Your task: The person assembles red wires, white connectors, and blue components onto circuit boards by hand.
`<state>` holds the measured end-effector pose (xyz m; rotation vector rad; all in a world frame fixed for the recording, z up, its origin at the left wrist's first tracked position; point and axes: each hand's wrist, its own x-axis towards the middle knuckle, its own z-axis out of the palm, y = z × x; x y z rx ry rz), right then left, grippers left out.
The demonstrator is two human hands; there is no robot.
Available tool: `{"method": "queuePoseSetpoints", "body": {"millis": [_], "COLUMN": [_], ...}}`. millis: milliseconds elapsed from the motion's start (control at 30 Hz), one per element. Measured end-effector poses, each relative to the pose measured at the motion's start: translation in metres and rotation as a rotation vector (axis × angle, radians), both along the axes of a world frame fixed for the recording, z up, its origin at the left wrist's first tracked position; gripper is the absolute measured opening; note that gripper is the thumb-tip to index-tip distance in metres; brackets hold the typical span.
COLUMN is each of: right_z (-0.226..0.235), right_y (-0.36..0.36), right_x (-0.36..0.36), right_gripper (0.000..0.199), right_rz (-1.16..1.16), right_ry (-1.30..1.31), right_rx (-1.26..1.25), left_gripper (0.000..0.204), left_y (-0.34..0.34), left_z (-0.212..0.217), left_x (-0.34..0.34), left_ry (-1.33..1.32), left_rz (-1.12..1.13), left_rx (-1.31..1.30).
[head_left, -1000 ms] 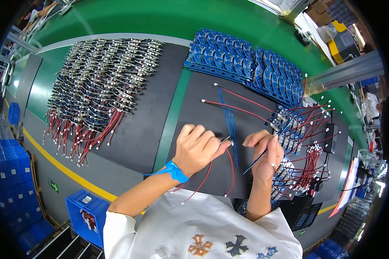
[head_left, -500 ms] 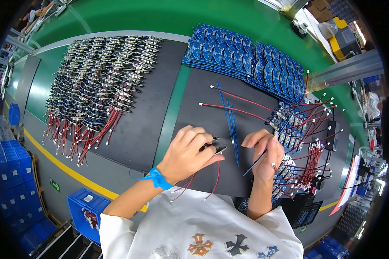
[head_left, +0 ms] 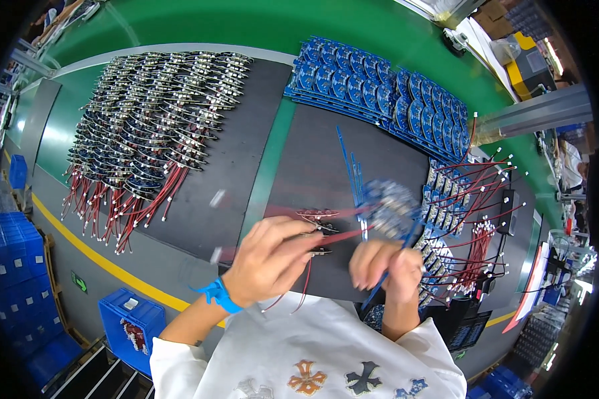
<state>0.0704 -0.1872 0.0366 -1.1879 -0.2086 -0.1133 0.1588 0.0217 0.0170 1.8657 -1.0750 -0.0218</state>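
Note:
My left hand [head_left: 267,256], with a blue band on its wrist, is closed around several small circuit boards [head_left: 318,226] stacked between thumb and fingers. Thin dark red wires [head_left: 305,287] hang below that hand. My right hand [head_left: 387,267] grips a blue circuit-board panel [head_left: 391,207] by its narrow blue edge strip. Motion smears this panel, and its red wires [head_left: 345,235] stretch left past my left hand, ending in blurred white connectors [head_left: 217,198]. Loose blue edge strips [head_left: 354,174] lie on the black mat beyond my hands.
Rows of finished-looking boards with red wires [head_left: 156,120] cover the mat at left. Stacked blue board panels [head_left: 353,76] stand at the far side. Wired panels [head_left: 446,193] lie at right, beside a metal post [head_left: 536,113]. A blue bin [head_left: 130,326] is at lower left.
The wired panel has swung from the right side toward the middle, its wires now crossing to my left hand. Both hands have moved slightly left and nearer my body.

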Motion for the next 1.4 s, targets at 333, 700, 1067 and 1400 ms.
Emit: {"method": "queuePoseSetpoints", "body": {"millis": [333, 700, 1067, 1400], "right_z": [0.018, 0.007, 0.007, 0.023], "right_y": [0.034, 0.049, -0.018, 0.029], "right_x": [0.009, -0.006, 0.047, -0.001], "right_gripper": [0.019, 0.027, 0.027, 0.028], "right_rz": [-0.023, 0.139, -0.463, 0.093], "right_ry": [0.095, 0.121, 0.179, 0.165], "right_rx": [-0.706, -0.369, -1.539, -0.929], "left_gripper": [0.041, 0.051, 0.022, 0.025], "left_y": [-0.016, -0.005, -0.005, -0.003], "left_z": [0.019, 0.013, -0.013, -0.013], "left_x": [-0.023, -0.033, -0.021, -0.036], "left_ry": [0.819, 1.857, 0.346, 0.290], "left_rz": [0.358, 0.066, 0.229, 0.101], "left_rx": [-0.209, -0.474, -0.208, -0.201]}}
